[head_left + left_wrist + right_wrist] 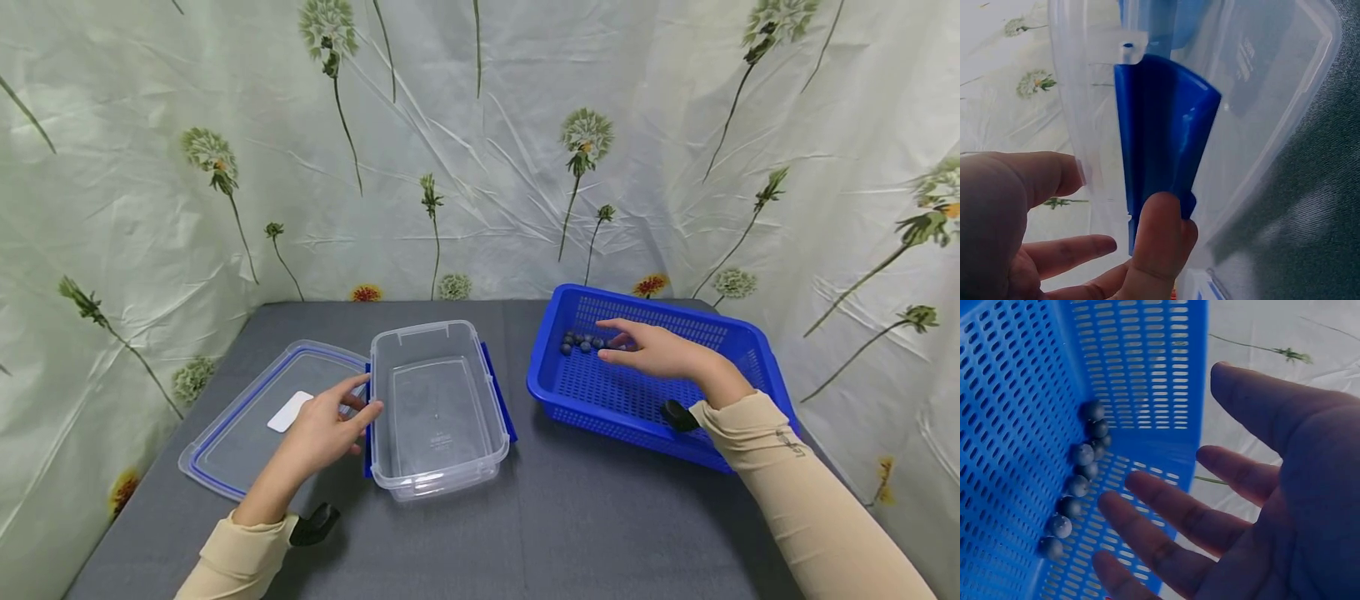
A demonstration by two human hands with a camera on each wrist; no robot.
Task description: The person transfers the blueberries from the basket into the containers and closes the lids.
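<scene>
1. Right wrist: blueberries (1079, 485) line the floor's edge inside the blue perforated basket (596, 387); head view shows them partly behind the right hand (652, 350), fingers spread, holding nothing.
2. Left wrist: left hand (322, 429), fingers apart, touches blue latch (1166, 125), barely visible from head.
3. Basket's long axis runs left-right, right end nearer; clear container's (431, 400), fore-and-aft.

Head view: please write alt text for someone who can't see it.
A person's right hand hovers over a blue basket holding dark round berries, while the left hand touches the left side of an open clear container. A clear lid lies left of the container on the gray table.
</scene>
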